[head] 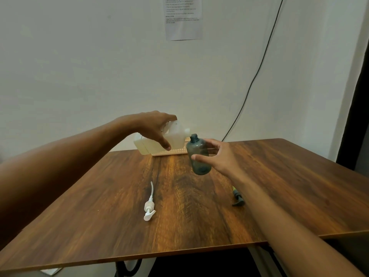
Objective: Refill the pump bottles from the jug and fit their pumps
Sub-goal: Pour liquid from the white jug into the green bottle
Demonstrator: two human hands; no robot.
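My left hand [154,128] grips a translucent white jug [175,136] at the far side of the table and tilts it, spout pointing right. My right hand [217,155] holds a blue-grey translucent bottle [198,154] upright with its open neck just right of the jug's spout, thumb in front and fingers behind. A white pump [149,206] with its tube lies on the table at centre left. A dark pump [238,198] lies to the right, partly hidden by my right forearm.
The wooden table [289,186] reaches the white wall. A pale slatted tray [171,152] sits behind the jug at the far edge. A black cable [257,72] runs down the wall. A printed sheet [182,17] hangs above.
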